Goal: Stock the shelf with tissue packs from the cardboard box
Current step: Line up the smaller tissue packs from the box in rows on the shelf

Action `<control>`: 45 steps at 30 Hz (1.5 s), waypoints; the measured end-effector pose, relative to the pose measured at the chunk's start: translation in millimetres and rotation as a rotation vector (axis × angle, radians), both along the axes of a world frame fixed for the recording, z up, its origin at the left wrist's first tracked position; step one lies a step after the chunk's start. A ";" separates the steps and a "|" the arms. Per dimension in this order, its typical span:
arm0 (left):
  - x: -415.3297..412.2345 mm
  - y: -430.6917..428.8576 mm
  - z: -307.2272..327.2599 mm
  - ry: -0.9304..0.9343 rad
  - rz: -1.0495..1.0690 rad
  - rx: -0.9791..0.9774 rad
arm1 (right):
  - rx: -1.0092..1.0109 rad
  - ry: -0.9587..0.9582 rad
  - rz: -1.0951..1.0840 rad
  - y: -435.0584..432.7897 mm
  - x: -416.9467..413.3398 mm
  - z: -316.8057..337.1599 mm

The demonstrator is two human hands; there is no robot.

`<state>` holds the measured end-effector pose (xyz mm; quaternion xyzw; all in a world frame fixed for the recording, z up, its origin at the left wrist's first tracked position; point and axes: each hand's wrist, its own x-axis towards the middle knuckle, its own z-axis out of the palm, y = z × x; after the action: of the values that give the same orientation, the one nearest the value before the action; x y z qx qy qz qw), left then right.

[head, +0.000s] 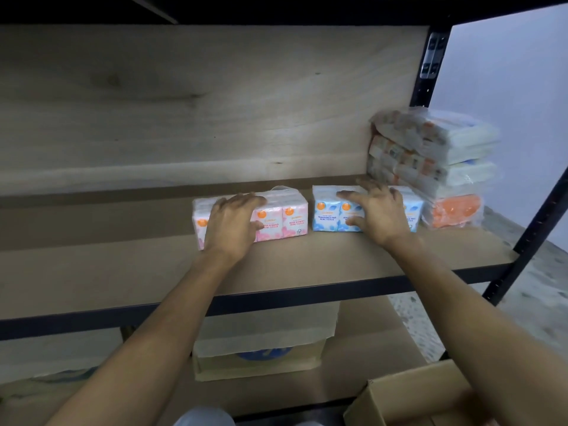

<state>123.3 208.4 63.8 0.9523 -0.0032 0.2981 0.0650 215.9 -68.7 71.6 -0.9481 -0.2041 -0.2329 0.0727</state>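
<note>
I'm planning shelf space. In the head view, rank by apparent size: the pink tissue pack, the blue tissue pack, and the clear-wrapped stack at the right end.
1. Clear-wrapped stack, plainly the largest.
2. Pink tissue pack and blue tissue pack look about alike. Hands cover part of each, so I won't rank them.

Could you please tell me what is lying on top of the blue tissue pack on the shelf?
Only the right hand rests on the blue tissue pack, fingers spread. The pack's middle is covered by it.
</note>
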 end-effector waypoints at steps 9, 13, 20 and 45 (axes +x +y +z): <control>26.5 3.0 -6.9 -0.027 -0.054 -0.075 | 0.211 0.048 0.231 -12.8 38.2 -13.4; 38.3 1.2 -9.9 -0.041 -0.059 -0.104 | 0.214 0.062 0.285 -10.6 55.4 -13.0; 66.2 4.1 -12.1 -0.029 -0.053 -0.137 | 0.247 0.086 0.325 -9.3 89.0 -15.0; 173.2 36.1 -11.8 -0.059 -0.073 -0.086 | 0.210 0.033 0.342 15.9 199.9 -14.0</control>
<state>296.5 244.5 52.0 0.9386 -0.0272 0.3235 0.1169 415.9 -52.8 57.6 -0.8904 -0.3356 -0.2215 0.2132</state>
